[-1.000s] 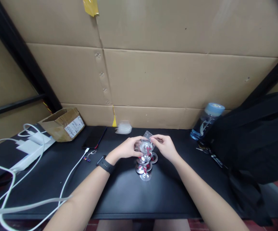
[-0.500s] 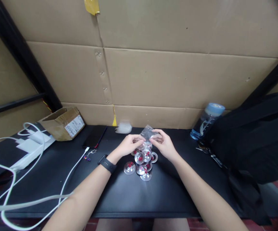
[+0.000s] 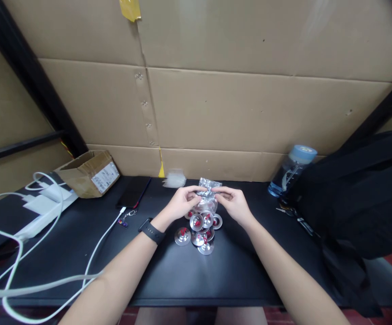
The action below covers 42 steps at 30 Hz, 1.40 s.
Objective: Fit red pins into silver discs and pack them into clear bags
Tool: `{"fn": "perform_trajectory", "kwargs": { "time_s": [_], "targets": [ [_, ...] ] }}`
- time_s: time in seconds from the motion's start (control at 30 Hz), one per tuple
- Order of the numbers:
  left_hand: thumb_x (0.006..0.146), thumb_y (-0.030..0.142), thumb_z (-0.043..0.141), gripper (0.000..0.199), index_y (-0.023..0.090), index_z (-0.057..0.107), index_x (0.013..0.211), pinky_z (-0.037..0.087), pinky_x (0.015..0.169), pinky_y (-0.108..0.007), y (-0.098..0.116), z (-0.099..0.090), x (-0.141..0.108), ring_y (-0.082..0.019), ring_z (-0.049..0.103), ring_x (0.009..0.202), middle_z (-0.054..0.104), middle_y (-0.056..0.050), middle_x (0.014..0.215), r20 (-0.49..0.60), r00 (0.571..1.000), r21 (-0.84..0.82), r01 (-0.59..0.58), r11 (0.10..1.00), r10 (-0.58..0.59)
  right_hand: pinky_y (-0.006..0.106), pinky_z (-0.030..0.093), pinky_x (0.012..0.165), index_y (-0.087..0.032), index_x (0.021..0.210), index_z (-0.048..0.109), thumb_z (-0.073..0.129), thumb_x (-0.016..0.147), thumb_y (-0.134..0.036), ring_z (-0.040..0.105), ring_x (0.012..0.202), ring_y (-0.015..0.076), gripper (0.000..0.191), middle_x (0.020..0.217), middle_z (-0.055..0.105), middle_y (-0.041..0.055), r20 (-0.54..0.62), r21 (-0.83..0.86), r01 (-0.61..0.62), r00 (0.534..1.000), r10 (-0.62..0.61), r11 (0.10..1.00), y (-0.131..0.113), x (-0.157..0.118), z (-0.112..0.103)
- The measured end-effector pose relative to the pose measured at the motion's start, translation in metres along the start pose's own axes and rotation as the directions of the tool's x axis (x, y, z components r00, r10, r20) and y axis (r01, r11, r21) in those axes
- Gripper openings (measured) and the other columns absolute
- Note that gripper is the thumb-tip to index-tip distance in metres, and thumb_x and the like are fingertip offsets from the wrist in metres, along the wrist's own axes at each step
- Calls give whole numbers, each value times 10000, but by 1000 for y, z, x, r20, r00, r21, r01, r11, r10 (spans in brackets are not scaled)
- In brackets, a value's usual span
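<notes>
Plastic bag (image 3: 209, 184) is being pinched by the left hand (image 3: 181, 202) and the right hand (image 3: 235, 204), both half curled. Beside its near edge, metal discs (image 3: 196, 222) are being carried by the worktop (image 3: 246, 275).

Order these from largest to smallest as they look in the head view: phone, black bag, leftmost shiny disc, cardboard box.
1. Black bag, cut off by the frame edge
2. Cardboard box
3. Phone
4. Leftmost shiny disc

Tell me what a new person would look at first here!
Probably the shiny, red-centred discs, clustered in the middle of the black table. Just beyond them, the left hand and right hand pinch a crinkly clear bag. At right, a blue-capped bottle stands beside a black backpack.
</notes>
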State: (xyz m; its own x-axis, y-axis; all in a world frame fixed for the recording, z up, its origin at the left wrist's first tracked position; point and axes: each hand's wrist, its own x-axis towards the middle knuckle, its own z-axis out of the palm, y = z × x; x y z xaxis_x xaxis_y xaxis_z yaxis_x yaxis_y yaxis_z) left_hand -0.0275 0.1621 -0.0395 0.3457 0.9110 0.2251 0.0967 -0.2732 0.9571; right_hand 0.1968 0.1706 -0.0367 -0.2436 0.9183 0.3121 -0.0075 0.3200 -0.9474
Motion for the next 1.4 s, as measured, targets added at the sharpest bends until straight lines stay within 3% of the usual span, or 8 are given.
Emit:
{"fn": "perform_trajectory", "kwargs": {
  "time_s": [0.13,0.2,0.3,0.5,0.67,0.9,1.03,1.4],
  "targets": [
    [931,338,648,629,222,443,1514,548,695,-308,5,-3,-3,-174,671,736,712,-52,917,-39,996,201,-71,977,81,319,565,717,-137,1311,663,747,817,-325,676,684,165,535,771,731,35,3,-42,-16,1000,16,999,0,0,-3],
    [914,350,676,576,238,509,1454,539,895,-382,12,-4,-5,-234,672,1023,679,-117,1208,-63,963,394,-217,893,261,324,571,731,-126,1361,625,735,824,-331,683,695,170,584,777,732,40,-32,-75,-9,999,7,997,0,1,-5],
    [831,408,782,548,255,605,1326,426,1072,-448,24,-1,-9,-299,550,1277,600,-113,1389,125,914,615,-376,693,386,330,579,729,-124,1348,631,724,831,-349,693,699,175,571,824,744,63,-61,-131,9,998,-17,991,1,2,-7],
    [980,191,584,168,233,690,1104,429,850,-354,19,13,-10,-209,643,1006,736,-58,1084,289,870,792,-452,411,400,295,580,670,-192,1291,678,717,844,-349,692,717,140,475,1265,687,142,14,-125,55,998,-54,991,0,0,-3],
    [899,133,632,113,210,714,886,413,763,-343,7,-35,-2,-211,607,860,721,-44,887,199,888,918,-317,238,414,267,563,666,-225,1304,661,710,843,-331,705,755,134,475,1314,647,132,20,-106,30,999,-28,994,-2,-2,0],
    [760,116,649,139,218,738,793,458,760,-299,-17,-117,-4,-191,639,800,725,-15,809,-23,944,907,-119,405,330,247,546,642,-237,1218,665,691,849,-301,691,740,108,376,1374,575,108,46,-108,51,998,-47,993,-3,-2,-1],
    [726,124,614,187,218,750,814,476,745,-278,-27,-118,-4,-174,642,766,709,-7,783,-48,954,862,-109,494,295,225,510,591,-234,1181,672,685,850,-285,680,730,98,335,1353,567,96,66,-140,67,996,-59,988,-5,-3,0],
    [749,174,622,186,238,773,837,459,765,-318,-26,-115,-3,-200,619,782,712,-16,768,-17,966,904,-95,416,257,220,474,566,-212,1104,681,670,859,-274,686,756,116,252,1213,611,76,109,-172,68,993,-50,983,-10,-6,3]
  ]
}}
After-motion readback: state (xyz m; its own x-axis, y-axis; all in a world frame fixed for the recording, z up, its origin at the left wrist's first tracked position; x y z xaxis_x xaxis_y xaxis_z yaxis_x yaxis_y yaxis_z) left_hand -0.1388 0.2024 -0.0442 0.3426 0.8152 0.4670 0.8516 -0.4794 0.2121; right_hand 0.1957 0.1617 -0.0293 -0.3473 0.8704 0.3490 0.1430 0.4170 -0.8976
